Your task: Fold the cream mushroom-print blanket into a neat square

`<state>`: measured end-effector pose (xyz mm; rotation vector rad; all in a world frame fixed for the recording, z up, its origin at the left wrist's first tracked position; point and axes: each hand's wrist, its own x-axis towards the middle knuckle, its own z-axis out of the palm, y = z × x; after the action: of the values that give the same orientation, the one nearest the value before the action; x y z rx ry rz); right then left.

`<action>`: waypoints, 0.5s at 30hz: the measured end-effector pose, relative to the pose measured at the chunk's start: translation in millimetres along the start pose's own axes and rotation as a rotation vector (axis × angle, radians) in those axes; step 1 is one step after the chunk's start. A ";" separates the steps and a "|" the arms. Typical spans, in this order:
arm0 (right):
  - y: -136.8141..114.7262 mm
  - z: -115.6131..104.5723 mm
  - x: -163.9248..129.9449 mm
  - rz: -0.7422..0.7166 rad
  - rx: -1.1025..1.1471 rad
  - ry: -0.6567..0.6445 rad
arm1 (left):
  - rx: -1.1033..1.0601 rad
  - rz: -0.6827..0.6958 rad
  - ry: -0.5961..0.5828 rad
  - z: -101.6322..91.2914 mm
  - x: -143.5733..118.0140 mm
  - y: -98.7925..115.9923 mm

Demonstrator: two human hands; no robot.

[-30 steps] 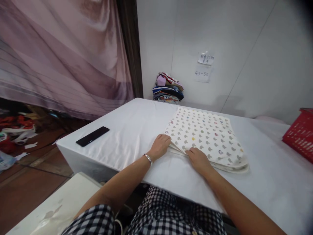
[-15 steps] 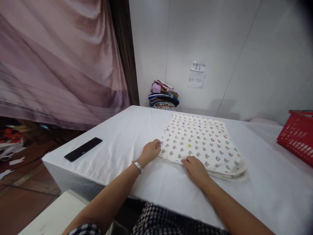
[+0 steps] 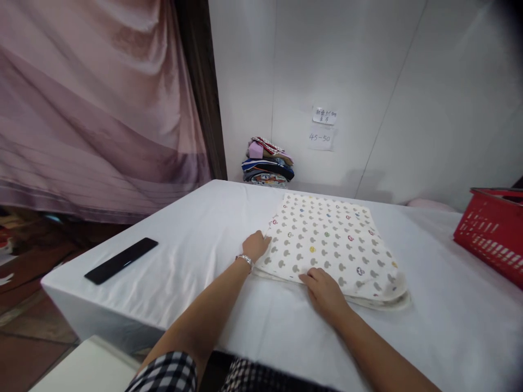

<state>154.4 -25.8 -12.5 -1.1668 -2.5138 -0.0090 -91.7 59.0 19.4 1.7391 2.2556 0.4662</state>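
Observation:
A folded cream cloth (image 3: 333,245) printed with small grey and coloured shapes lies flat on the white-covered table (image 3: 196,256). My left hand (image 3: 255,246) rests at the cloth's left edge, fingers tucked against the fold. At the near edge of the cloth lies my right hand (image 3: 322,288), fingers touching the folded layers. Whether either hand pinches the fabric is not clear. A bracelet shows on my left wrist.
A black phone (image 3: 121,260) lies near the table's left edge. A stack of folded clothes (image 3: 267,163) sits at the back against the white wall, under two paper notes (image 3: 322,128). A red plastic basket (image 3: 492,231) stands at the right. A pink curtain (image 3: 93,103) hangs at left.
The view has shifted, so the table sits lower and further right in frame. My hands stay on the cloth's near and left edges, the left hand a little further along the side.

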 end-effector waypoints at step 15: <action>0.1 -4.6 -1.0 0.022 0.087 -0.025 | 0.123 0.002 0.048 -0.5 -9.7 -13.0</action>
<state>156.7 -27.1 -8.5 -1.1661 -2.4966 0.1202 -101.0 46.5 14.7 1.8071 2.3621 0.3812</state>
